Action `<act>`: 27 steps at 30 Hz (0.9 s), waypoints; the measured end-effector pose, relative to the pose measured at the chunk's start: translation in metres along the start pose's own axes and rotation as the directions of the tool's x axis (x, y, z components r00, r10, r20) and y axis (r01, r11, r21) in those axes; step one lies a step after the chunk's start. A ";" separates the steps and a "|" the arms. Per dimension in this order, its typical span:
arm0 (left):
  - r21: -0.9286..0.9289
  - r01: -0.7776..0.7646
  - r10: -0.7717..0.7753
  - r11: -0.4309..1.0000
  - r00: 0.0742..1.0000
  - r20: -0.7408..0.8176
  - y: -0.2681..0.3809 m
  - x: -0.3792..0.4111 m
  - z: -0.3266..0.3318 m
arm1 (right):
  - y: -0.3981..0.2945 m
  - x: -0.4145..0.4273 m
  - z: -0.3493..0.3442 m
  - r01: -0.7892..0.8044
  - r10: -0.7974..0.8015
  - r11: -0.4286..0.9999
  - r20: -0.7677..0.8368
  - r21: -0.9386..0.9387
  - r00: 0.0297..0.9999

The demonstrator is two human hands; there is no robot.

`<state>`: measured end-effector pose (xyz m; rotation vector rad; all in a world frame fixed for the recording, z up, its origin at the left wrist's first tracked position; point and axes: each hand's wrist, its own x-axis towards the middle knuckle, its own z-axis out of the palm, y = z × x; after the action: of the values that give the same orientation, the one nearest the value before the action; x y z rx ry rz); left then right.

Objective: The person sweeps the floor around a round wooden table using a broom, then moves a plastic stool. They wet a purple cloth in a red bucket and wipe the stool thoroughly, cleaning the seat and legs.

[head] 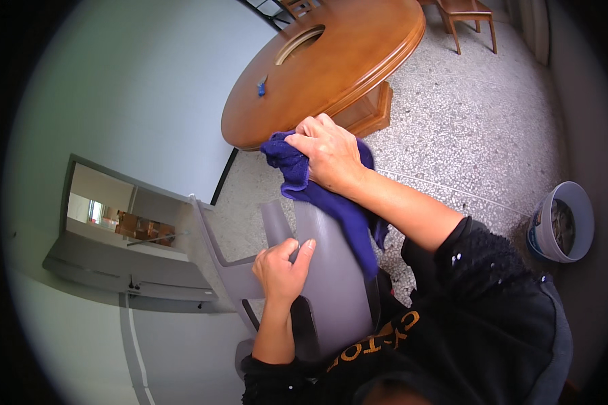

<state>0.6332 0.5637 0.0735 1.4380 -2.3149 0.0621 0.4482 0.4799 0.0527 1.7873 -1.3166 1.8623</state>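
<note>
A grey plastic chair [329, 288] is directly in front of my body, and its slotted frame and legs reach toward the left. My left hand [282, 271] is closed around a bar of the chair, thumb on top. In my right hand [329, 152] is a bunched dark blue-purple cloth [329, 202]. The cloth drapes down over the chair's smooth broad surface, and its lower end hangs along the right edge. Part of the chair is hidden under the cloth and behind my forearms.
Beyond my hands stands a round wooden table [365, 45] with a central opening and a small blue object [261, 89] on it. A bucket [539, 235] with something inside stands right on the terrazzo floor [451, 136]. A wooden chair [468, 7] is at the back; a pale wall [131, 91] lies left.
</note>
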 end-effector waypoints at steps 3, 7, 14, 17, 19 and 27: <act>-0.026 0.022 -0.021 0.999 0.999 0.024 -0.010 -0.003 0.002 | -0.006 -0.021 0.003 0.016 -0.017 0.999 0.018 0.043 1.000; -0.111 0.104 -0.105 0.988 0.994 0.000 -0.022 -0.005 0.008 | -0.042 -0.084 -0.017 -0.067 0.008 0.934 0.165 0.352 0.986; -0.155 0.090 -0.103 0.984 0.992 -0.073 -0.005 0.004 -0.001 | 0.007 -0.005 0.003 -0.002 0.006 0.994 -0.039 0.106 0.999; -0.181 0.225 -0.242 0.958 0.967 -0.079 -0.032 -0.011 -0.002 | -0.014 -0.039 0.016 0.056 -0.054 0.984 -0.016 0.168 0.998; -0.247 0.301 -0.341 0.921 0.930 -0.138 -0.052 -0.017 -0.008 | -0.049 -0.090 0.001 0.062 -0.111 0.948 0.143 0.312 0.983; -0.664 0.342 -0.592 0.665 0.783 -0.190 -0.059 -0.038 -0.057 | -0.112 -0.118 -0.030 0.199 -0.254 0.852 0.050 0.484 0.966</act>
<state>0.7175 0.5825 0.1010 1.4606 -1.3690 -0.4623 0.5334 0.6117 0.0001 2.1973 -0.6575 2.0978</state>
